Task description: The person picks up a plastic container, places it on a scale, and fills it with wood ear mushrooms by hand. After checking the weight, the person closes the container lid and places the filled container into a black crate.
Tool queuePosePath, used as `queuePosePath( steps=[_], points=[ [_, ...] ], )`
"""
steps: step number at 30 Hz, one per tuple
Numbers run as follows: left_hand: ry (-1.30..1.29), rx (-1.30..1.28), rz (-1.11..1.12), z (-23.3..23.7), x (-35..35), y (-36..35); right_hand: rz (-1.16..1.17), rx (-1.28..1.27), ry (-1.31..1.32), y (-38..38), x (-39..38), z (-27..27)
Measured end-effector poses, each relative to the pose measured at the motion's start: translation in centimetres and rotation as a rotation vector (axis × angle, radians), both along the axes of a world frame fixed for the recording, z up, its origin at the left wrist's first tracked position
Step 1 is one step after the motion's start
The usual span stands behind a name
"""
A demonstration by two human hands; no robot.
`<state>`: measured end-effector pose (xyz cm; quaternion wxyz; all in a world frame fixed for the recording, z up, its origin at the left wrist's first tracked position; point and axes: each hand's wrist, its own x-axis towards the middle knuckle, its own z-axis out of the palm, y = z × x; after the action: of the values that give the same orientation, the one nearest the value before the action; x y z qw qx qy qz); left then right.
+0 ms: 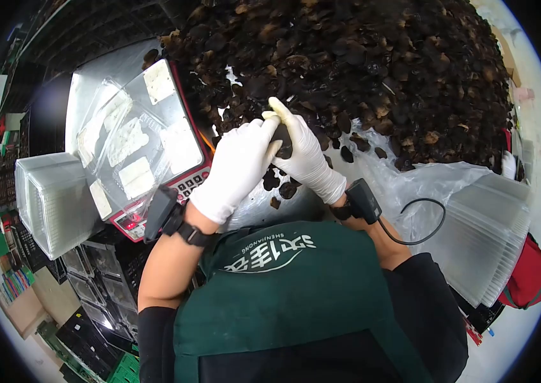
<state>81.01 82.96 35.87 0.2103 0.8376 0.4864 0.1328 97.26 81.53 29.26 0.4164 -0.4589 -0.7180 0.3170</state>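
My left hand [238,167] and my right hand [304,153], both in white gloves, meet in the middle of the view. Between them is a dark, flat, rounded piece that looks like a mushroom cap [282,142], pinched by the fingers of both. Part of it is hidden behind the gloves. Just beyond my hands spreads a large heap of similar dark brown pieces [360,70]. A few loose ones [288,190] lie on the metal table below my hands.
To the left stands a red-framed scale [189,108] with a clear plastic tray [114,137] on it. Stacks of clear trays stand at the left [56,201] and right [484,236]. A clear plastic bag [404,185] lies near the right stack. Black crates [107,29] are at upper left.
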Motion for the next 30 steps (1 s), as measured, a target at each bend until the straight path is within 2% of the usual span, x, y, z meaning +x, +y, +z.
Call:
queuePosePath(
  steps=[4, 7, 9, 11, 14, 15, 17, 19, 21, 24, 28, 30],
  points=[
    [-0.136, 0.076, 0.037, -3.1, 0.6, 0.2, 0.042, -0.056, 0.046, 0.0, 1.1, 0.8],
    [-0.074, 0.161, 0.051, -3.8, 0.4, -0.5, 0.153, -0.061, -0.328, 1.5, 3.0, 3.6],
    [0.052, 0.163, 0.080, -3.7, 0.2, -0.7, 0.064, 0.008, -0.372, 3.3, 3.6, 3.7],
    [0.059, 0.135, 0.077, -4.1, 0.3, -0.7, -0.090, 0.234, -0.500, 6.8, 4.3, 2.9],
    [0.129, 0.175, 0.037, -4.9, 0.1, -0.9, -0.191, 0.218, -0.712, 8.9, 4.0, 0.1],
    [0.149, 0.163, 0.043, -5.1, 0.1, -1.2, -0.165, 0.241, -0.715, 8.2, 3.8, -0.7],
    [0.136, 0.079, 0.078, -4.6, 0.1, -1.5, -0.013, 0.041, -0.613, 6.1, 3.3, -0.3],
    [0.024, 0.157, 0.135, -4.4, -0.2, -1.9, 0.052, -0.012, -0.563, 3.4, 3.3, -0.3],
    [0.009, 0.144, 0.180, -4.1, -0.1, -1.6, 0.014, 0.130, -0.455, 0.6, 3.5, -0.9],
    [0.051, 0.139, 0.207, -3.9, 0.7, -0.6, 0.007, 0.032, -0.508, -2.3, 4.3, 0.2],
    [0.199, 0.080, 0.194, -5.0, 1.4, 0.6, -0.059, 0.046, -0.343, -2.1, 7.0, 1.7],
    [0.224, 0.128, 0.175, -5.7, 1.3, 0.5, -0.182, 0.133, -0.369, -0.2, 8.5, 1.7]
  ],
)
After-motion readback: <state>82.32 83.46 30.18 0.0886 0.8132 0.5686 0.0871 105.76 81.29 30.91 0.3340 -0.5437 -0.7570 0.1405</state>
